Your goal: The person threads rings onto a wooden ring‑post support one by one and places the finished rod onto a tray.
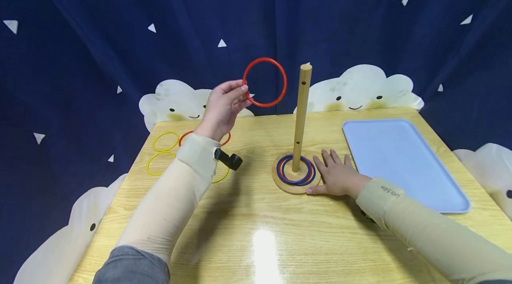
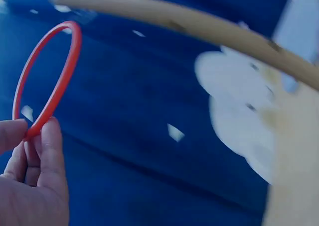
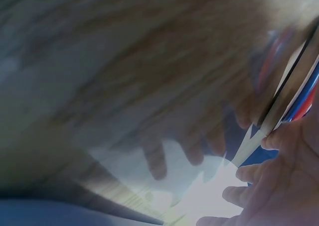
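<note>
My left hand (image 1: pixel 225 106) pinches a red ring (image 1: pixel 286 82) between thumb and fingers, raised to the left of a wooden post (image 1: pixel 302 115). In the left wrist view the same red ring (image 2: pixel 65 81) stands up from the fingertips, apart from the post. Blue and red rings (image 1: pixel 295 183) lie around the foot of the post on its round wooden base (image 1: pixel 285 187). Fingers spread, my right hand (image 1: pixel 337 176) rests at the right side of this base, the thumb touching its edge. The right wrist view shows the hand (image 3: pixel 284 181) beside the base's rim.
Yellow rings, one at the far left (image 1: pixel 154 143), and another red ring (image 1: pixel 181 137) lie on the wooden table (image 1: pixel 224 239), partly hidden by my left arm. A light blue tray (image 1: pixel 400 159) lies at the right. Behind the table hangs a dark blue curtain (image 1: pixel 192 17).
</note>
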The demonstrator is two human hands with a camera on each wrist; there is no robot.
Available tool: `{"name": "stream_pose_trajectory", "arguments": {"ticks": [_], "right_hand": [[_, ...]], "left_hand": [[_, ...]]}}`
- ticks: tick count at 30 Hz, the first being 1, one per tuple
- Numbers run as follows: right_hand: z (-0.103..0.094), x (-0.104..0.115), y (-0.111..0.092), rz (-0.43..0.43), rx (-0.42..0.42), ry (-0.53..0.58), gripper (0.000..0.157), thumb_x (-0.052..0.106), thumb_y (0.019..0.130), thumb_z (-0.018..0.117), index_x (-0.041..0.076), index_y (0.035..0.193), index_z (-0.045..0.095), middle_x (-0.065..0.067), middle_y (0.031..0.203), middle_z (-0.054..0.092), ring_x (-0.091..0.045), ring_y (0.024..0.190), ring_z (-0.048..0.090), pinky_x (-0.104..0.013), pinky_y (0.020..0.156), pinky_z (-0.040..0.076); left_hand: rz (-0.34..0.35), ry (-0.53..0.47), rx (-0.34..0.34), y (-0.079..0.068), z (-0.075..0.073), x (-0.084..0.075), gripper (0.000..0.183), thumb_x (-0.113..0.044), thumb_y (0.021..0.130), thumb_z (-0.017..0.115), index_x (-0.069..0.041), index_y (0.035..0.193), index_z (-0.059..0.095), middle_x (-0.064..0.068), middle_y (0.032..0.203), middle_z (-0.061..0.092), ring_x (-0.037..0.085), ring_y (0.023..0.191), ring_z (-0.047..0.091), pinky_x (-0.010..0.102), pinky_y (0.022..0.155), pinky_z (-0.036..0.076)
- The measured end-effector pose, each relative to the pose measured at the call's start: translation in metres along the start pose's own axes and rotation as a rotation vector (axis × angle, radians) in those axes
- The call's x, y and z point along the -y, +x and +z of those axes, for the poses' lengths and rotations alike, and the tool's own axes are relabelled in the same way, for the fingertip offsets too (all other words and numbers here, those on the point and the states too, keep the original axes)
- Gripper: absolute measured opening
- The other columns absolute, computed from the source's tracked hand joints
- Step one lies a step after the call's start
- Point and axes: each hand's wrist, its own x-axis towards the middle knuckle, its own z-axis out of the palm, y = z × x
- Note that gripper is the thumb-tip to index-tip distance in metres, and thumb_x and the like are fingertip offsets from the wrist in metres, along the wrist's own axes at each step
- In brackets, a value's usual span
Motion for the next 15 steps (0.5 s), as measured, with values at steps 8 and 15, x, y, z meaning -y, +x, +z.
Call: {"name": "stream_pose_trajectory", "arguments": {"ticks": [8, 15], "right_hand": [[0.001, 0.000, -0.001, 0.004, 0.017, 0.011, 0.114, 0.081, 0.085, 0.059, -0.001, 0.159, 0.032, -0.035, 0.162, 0.021, -0.057, 0.148, 0.017, -0.081, 0.110, 0.018], [0.000, 0.000, -0.001, 0.002, 0.004, 0.014, 0.114, 0.082, 0.085, 0.059, 0.000, 0.159, 0.033, -0.035, 0.161, 0.022, -0.057, 0.147, 0.018, -0.081, 0.109, 0.019]], "left_hand": [[0.085, -0.044, 0.138, -0.010, 0.044, -0.036, 0.018, 0.008, 0.101, 0.058, -0.004, 0.094, 0.070, 0.008, 0.090, 0.063, 0.017, 0.078, 0.061, 0.025, 0.073, 0.059], [0.012, 0.083, 0.183, -0.011, 0.063, -0.023, 0.013, 0.009, 0.099, 0.061, -0.002, 0.096, 0.068, 0.010, 0.095, 0.061, 0.018, 0.082, 0.059, 0.028, 0.074, 0.059]]}}
